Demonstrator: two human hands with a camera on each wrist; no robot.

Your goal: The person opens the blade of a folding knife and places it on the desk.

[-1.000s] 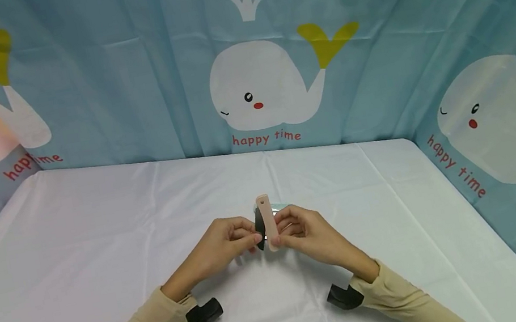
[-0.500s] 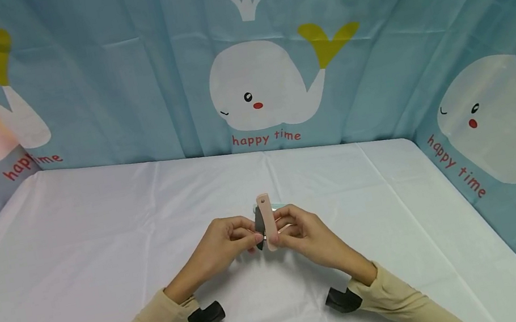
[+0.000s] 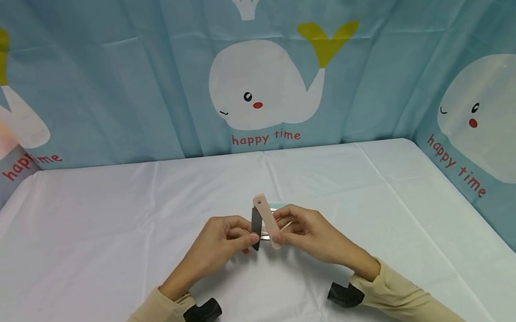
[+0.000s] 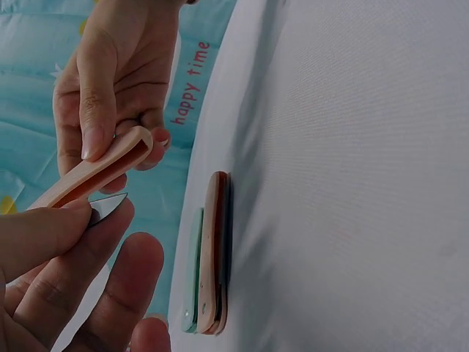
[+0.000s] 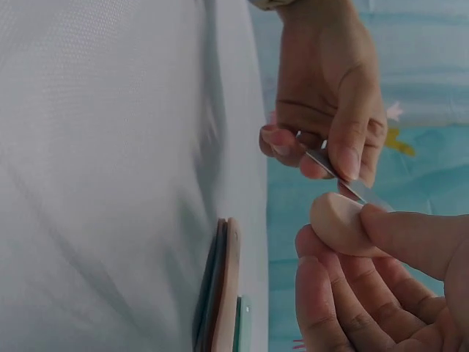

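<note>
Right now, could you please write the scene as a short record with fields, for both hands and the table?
held item: folding knife, blade partly unfolded at a narrow angle
left hand: pinches the dark blade near its tip
right hand: holds the pink handle
on table: pink folded knife beside a mint-green folded knife
table cover: white cloth
backdrop: blue curtain with whales

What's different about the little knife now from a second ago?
The lower ends of the dark blade and pink handle moved apart, blade left, handle right, widening their gap. Nothing was let go: the left hand still pinches the blade, the right hand the handle.
</note>
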